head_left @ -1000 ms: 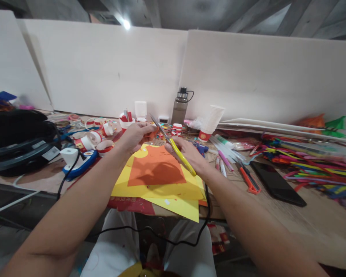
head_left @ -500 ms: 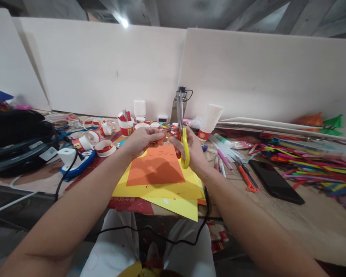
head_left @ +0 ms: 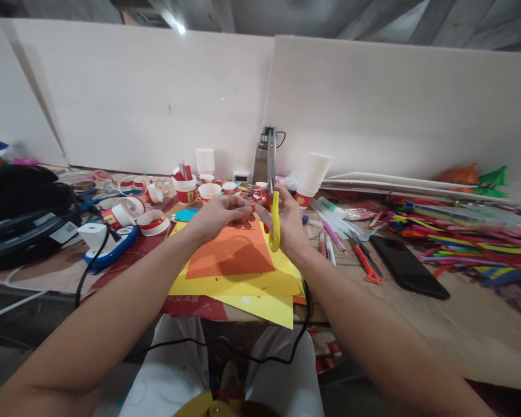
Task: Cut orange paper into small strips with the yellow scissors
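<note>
My left hand [head_left: 221, 217] is closed in a pinch above the paper, with a small orange paper piece [head_left: 252, 208] at its fingertips. Close beside it, my right hand [head_left: 290, 226] is wrapped round yellow-handled scissors [head_left: 275, 223], whose blades point upward. The right thumb and fingertips reach toward the same orange piece; whether they touch it I cannot tell. Below both hands lies an orange sheet [head_left: 228, 263] with a few cut slits near its far side. It rests on yellow sheets [head_left: 243, 288] sprinkled with small scraps.
Paper cups [head_left: 184, 191] and cut cup rings [head_left: 151, 222] stand at the back left, near a blue power strip [head_left: 117, 249]. A cup stack [head_left: 315, 176] and a bottle [head_left: 260, 159] are behind. On the right are pens, a cutter [head_left: 367, 266], a phone [head_left: 408, 266] and colourful pipe cleaners [head_left: 469, 237].
The view has shifted slightly. My left hand has moved a little closer to the right, and the orange piece is now more hidden by the fingers. The scissors stay in my right hand.
</note>
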